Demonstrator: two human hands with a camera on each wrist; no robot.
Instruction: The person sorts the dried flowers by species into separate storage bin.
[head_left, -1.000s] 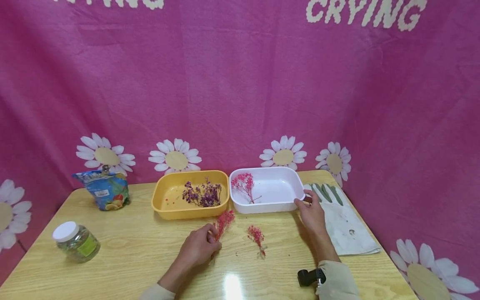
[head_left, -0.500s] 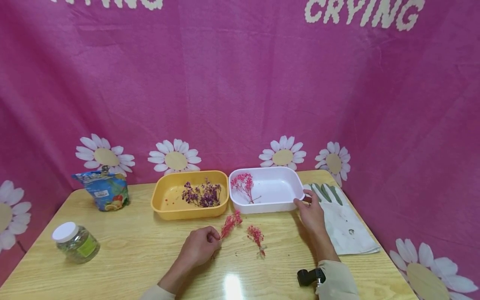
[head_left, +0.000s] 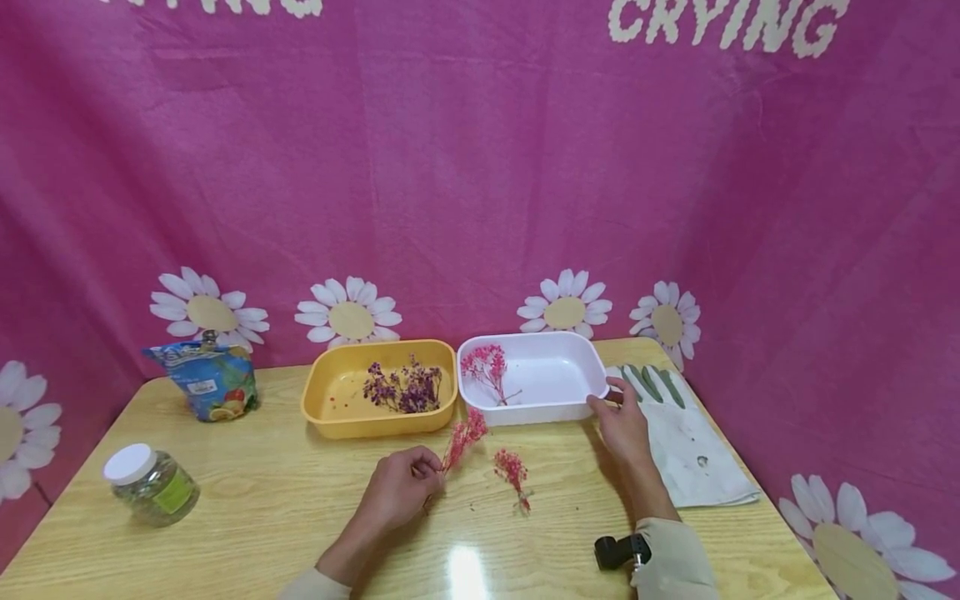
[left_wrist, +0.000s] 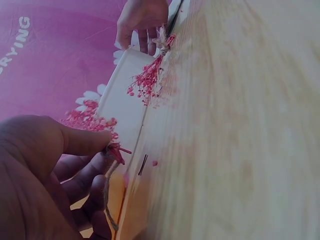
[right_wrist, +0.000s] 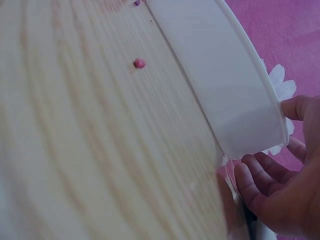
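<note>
My left hand [head_left: 401, 487] pinches a small bunch of pink dried flowers [head_left: 465, 437] by its tied stems, just in front of where the two bins meet. A loose twine end [left_wrist: 106, 195] hangs from it in the left wrist view. My right hand [head_left: 626, 429] holds the right front corner of the white bin [head_left: 540, 414], thumb at the rim and fingers around the outer wall [right_wrist: 240, 95]. Inside that bin lies a pink sprig [head_left: 487, 367]. Another tied pink bunch [head_left: 512, 471] lies on the table between my hands.
A yellow bin [head_left: 375, 428] with purple dried flowers [head_left: 405, 392] adjoins the white one on the left. Farther left stand a blue pouch [head_left: 213, 383] and a white-lidded jar [head_left: 153, 487]. A white cloth [head_left: 697, 467] with long green shapes lies at right.
The pink bunch in my left hand has tilted to the right, then risen slightly toward the white bin. My right hand stays at the bin's corner.
</note>
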